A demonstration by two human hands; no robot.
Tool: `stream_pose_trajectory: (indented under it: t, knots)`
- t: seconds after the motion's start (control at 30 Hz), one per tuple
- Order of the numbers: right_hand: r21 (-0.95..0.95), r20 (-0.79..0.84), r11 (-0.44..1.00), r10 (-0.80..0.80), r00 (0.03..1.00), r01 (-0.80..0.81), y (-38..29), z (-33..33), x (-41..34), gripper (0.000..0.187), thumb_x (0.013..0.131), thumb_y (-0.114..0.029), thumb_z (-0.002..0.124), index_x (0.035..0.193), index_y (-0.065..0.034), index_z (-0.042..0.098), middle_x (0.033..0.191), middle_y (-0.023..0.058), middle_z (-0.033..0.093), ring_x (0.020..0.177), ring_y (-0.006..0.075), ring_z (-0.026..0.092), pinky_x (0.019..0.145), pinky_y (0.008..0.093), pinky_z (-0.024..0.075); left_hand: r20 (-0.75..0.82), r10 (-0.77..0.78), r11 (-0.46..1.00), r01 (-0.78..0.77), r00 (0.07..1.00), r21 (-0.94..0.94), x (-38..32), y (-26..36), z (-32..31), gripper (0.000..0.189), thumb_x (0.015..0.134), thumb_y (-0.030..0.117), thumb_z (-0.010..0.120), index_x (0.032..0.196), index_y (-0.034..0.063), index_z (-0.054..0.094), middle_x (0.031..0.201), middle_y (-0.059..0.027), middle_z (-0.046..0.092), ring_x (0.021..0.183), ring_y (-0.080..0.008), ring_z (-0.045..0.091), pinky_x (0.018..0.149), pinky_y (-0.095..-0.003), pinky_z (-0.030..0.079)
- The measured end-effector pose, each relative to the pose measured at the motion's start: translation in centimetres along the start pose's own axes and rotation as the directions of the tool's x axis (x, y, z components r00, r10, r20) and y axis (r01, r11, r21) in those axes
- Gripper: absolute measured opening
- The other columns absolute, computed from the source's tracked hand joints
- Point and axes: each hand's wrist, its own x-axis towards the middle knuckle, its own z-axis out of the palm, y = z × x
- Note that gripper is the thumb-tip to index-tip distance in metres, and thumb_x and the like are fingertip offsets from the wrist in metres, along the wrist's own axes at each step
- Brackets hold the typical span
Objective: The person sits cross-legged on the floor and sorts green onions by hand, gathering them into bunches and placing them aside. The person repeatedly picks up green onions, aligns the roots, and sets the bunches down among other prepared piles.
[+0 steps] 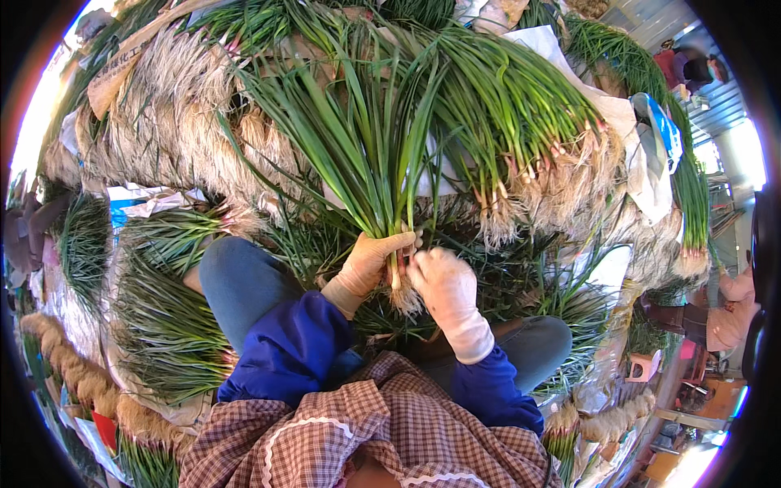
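My left hand (369,262), in a pale glove, is closed round the lower stems of a bunch of green garlic shoots (372,165). Their long leaves fan out away from me, and the whitish bulb ends and roots hang below the grip. Close on the right, my gloved right hand (444,283) is at the stem ends with its fingers bent and slightly blurred; whether it pinches a stem cannot be told. A larger pile of the same green plants (518,104) lies beyond, its roots towards the right.
Rows of pale-rooted bundles (177,116) curve across the far side. More greens (171,329) lie left of my knee. Loose leaves lie between my legs. White sheeting (610,265) is on the right. A person (729,305) and a pink stool (642,367) are at the far right.
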Motion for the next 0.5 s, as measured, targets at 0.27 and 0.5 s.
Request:
stream_pose_trajectory:
  t: [0.27, 0.5]
  knots:
    - [0.728, 0.299, 0.508, 0.369, 0.88, -0.461, 1.6, 0.0, 2.0, 0.047, 0.095, -0.022, 0.067, 0.133, 0.0014, 0.053, 0.085, 0.0045, 0.065, 0.069, 0.0089, 0.058, 0.065, 0.025, 0.0504, 0.043, 0.049, 0.997, -0.046, 0.998, -0.061, -1.1, 0.2, 0.5, 0.021, 0.085, 0.006, 0.069, 0.102, -0.0014, 0.06, 0.081, -0.016, 0.069, 0.055, -0.0209, 0.064, 0.049, -0.0294, 0.054]
    - [0.954, 0.14, -0.284, 0.713, 0.687, 0.1, 5.8, 2.0, 0.2, 0.025, 0.094, -0.011, 0.061, 0.117, -0.0023, 0.067, 0.067, -0.0021, 0.056, 0.051, 0.0055, 0.048, 0.049, 0.0219, 0.0432, -0.052, 0.058, 0.997, -0.055, 0.997, 0.058, -0.8, -0.1, 0.6, 0.019, 0.084, 0.007, 0.069, 0.098, -0.0007, 0.06, 0.084, -0.0167, 0.068, 0.051, -0.0194, 0.06, 0.045, -0.0289, 0.051]
